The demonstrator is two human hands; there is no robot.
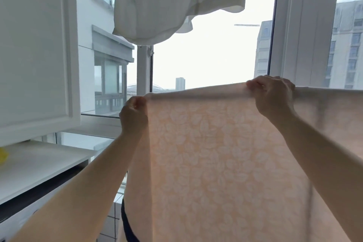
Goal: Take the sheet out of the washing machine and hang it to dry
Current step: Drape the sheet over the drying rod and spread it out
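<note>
A peach sheet [220, 159] with a pale leaf print hangs stretched in front of me, filling the lower middle and right of the head view. My left hand [134, 116] grips its top left corner. My right hand [273, 96] pinches the top edge further right, and the sheet runs on past it to the right border. The top edge is pulled taut between both hands at about window-sill height. The washing machine [21, 214] shows only as a white top edge at the lower left.
White garments [167, 4] hang overhead at the top centre. A large window [212, 55] with white frames stands behind the sheet. A white cabinet door [33, 49] is at the left, above a white counter [39, 165] with a yellow object [3, 156].
</note>
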